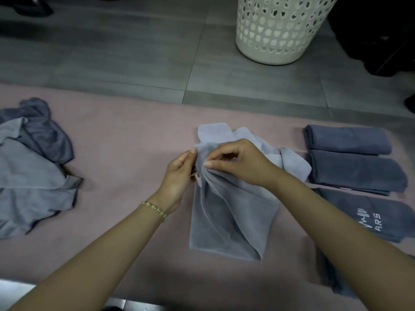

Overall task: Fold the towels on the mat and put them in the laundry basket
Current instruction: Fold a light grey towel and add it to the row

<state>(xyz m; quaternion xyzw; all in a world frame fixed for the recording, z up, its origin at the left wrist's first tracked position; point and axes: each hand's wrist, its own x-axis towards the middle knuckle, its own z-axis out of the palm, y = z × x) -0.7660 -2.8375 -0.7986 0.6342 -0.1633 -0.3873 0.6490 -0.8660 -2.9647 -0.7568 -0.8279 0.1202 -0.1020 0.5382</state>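
Observation:
A light grey towel (231,216) lies partly folded in the middle of the pink mat (125,153). My left hand (179,173) pinches its upper left edge, lifted off the mat. My right hand (242,162) pinches the same bunched edge just to the right. Three folded dark grey towels (350,153) lie in a column at the right; the nearest one carries white lettering. A heap of unfolded grey towels (33,167) sits at the left. The white perforated laundry basket (280,30) stands on the floor beyond the mat.
Grey floor tiles (134,52) stretch behind the mat. Dark objects (377,37) sit at the far right beside the basket, and another dark shape lies at the top left corner.

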